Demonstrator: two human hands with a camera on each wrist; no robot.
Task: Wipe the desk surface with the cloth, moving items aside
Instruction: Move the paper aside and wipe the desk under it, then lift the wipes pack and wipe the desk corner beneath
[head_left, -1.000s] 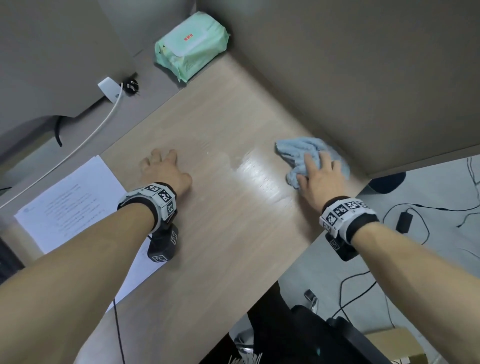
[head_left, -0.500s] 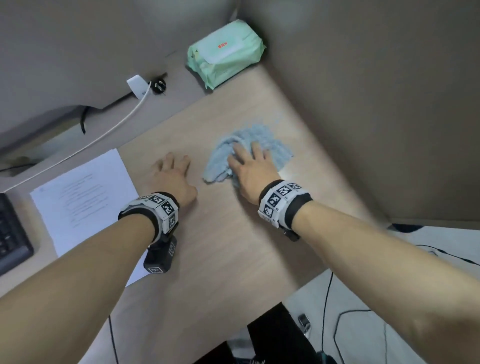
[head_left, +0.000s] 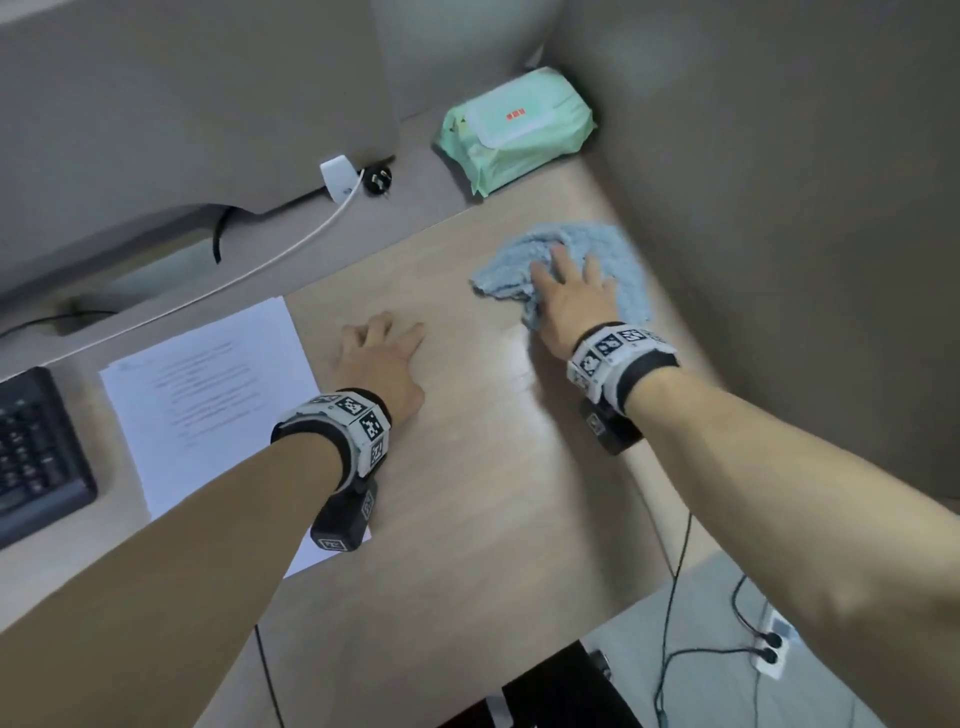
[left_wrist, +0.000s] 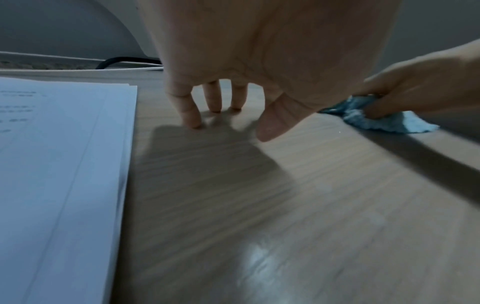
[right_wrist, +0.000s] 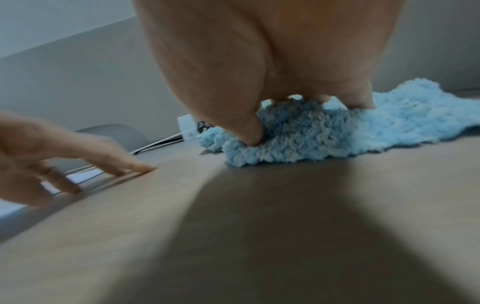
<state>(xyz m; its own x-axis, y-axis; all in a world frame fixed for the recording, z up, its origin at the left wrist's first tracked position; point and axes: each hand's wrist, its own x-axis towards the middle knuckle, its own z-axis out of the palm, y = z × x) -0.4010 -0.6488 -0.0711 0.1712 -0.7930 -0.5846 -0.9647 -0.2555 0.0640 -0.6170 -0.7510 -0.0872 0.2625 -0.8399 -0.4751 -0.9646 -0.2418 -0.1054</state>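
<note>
Both of your hands are down on the desk (head_left: 467, 493), and the wiping step is in hand: your right hand (head_left: 571, 301) presses the cloth (head_left: 608, 249) flat with the fingers spread over it, while the thumb digs into a bunched fold at its near left edge (the right wrist view shows this best). That cloth sits on the far right part of the desk, just beside the right partition and a little nearer than the wipes pack (head_left: 514, 130) in the far corner. Your left hand (head_left: 384, 358) holds nothing; its fingers are relaxed and slightly bent, tips resting on the bare wood just right of the paper (head_left: 208, 384). As I judge it, the right half is being covered now, and the left half has not been reached, since the paper and the keyboard (head_left: 36, 452) lie there. Next, you will likely need to carry the stroke leftward, then slide the paper aside with that free left hand before the cloth meets it. Keep the pressure even, and mind the white cable (head_left: 291, 244) running along the far edge.
</note>
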